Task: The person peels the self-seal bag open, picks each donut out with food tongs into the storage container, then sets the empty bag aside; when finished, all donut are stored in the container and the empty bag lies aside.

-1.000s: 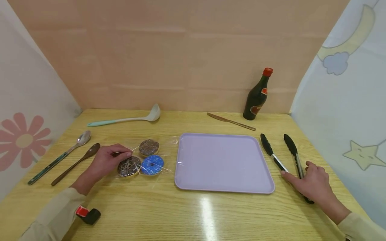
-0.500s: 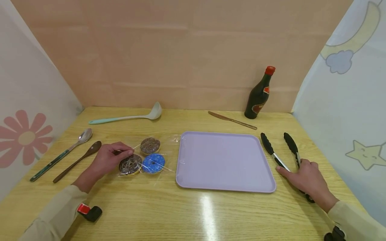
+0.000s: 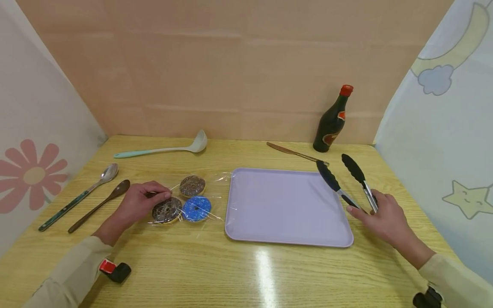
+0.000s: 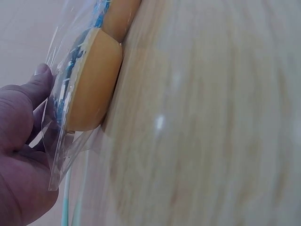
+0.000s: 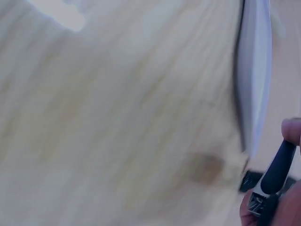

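My left hand point(image 3: 140, 206) pinches the left side of a clear plastic bag point(image 3: 216, 192) lying on the table. Inside are a plain brown-topped donut point(image 3: 192, 186), a dark brown one with light streaks point(image 3: 167, 210) and a blue-topped donut point(image 3: 197, 208). The left wrist view shows a tan donut side point(image 4: 96, 80) through the film, close to my thumb point(image 4: 42, 80). My right hand point(image 3: 387, 220) grips black-tipped metal tongs point(image 3: 329, 176) by their arms, raised off the table. Their tips are spread, with nothing between them; one overlaps the tray's far right corner in the head view.
A lilac tray point(image 3: 286, 207) lies mid-table. Behind it are a copper-coloured knife point(image 3: 286, 150) and a dark red-capped bottle point(image 3: 330, 122). At left lie a ladle point(image 3: 169, 149), a metal spoon point(image 3: 90, 190) and a wooden spoon point(image 3: 102, 205). Patterned cloths flank the table.
My right hand has closed its grip on the tongs and lifted them from the table, shifting them forward and left. The left hand and the bag have stayed in place.
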Motion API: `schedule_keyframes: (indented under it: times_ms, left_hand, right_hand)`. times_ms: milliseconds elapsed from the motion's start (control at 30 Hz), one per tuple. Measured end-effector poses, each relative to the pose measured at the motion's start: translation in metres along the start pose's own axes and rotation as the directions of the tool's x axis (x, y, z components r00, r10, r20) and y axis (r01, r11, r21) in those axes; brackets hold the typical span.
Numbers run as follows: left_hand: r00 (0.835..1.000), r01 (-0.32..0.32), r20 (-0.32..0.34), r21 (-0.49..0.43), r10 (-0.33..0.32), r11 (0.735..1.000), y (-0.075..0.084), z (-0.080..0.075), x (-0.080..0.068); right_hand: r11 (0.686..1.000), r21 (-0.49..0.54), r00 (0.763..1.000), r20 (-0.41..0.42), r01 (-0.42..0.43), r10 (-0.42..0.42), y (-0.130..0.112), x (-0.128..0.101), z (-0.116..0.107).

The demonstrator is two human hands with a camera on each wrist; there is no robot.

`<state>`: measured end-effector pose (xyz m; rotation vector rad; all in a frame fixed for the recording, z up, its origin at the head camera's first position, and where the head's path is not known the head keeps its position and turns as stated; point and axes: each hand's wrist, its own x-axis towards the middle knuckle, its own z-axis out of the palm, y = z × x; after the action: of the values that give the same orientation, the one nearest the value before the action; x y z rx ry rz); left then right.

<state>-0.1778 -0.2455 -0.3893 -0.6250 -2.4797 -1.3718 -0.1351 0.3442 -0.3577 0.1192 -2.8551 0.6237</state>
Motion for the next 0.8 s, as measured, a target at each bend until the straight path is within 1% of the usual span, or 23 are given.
schedule_keyframes:
  times_ms: [100,167,267,333,467,633,700,800]
  left_hand:
    - [1.0,0.001,0.0,0.006,-0.001,1.0,0.0,-0.001,0.0]
    - [1.0,0.002,0.002,0.001,-0.002,1.0,0.0,-0.001,0.0]
    - [1.0,0.002,0.003,-0.006,-0.002,1.0,0.0,-0.001,0.0]
    - [1.0,0.003,0.002,-0.014,-0.003,1.0,0.0,-0.001,0.0]
    - [1.0,0.008,-0.001,-0.01,-0.008,1.0,0.0,0.0,0.001]
    - [1.0,0.011,0.0,-0.024,-0.011,1.0,0.0,0.0,0.001]
    - [1.0,0.008,0.0,-0.036,-0.008,0.999,0.0,0.001,0.0]
    - [1.0,0.006,0.002,-0.041,-0.006,0.999,0.0,0.001,0.0]
  right_hand:
    - [0.994,0.021,0.994,0.014,0.11,-0.11,-0.021,0.003,-0.001]
    - [0.981,0.036,0.981,0.031,0.191,-0.192,-0.036,0.004,0.0]
    - [0.949,0.064,0.948,0.051,0.31,-0.313,-0.057,0.004,0.005]
    - [0.926,0.093,0.925,0.072,0.366,-0.372,-0.07,0.005,0.01]
    - [0.892,0.142,0.887,0.124,0.428,-0.445,-0.091,0.008,0.021]
    - [0.846,0.155,0.833,0.158,0.51,-0.531,-0.113,0.015,0.033]
    - [0.839,0.156,0.82,0.179,0.522,-0.543,-0.121,0.017,0.036]
    - [0.84,0.135,0.81,0.221,0.526,-0.543,-0.132,0.02,0.04]
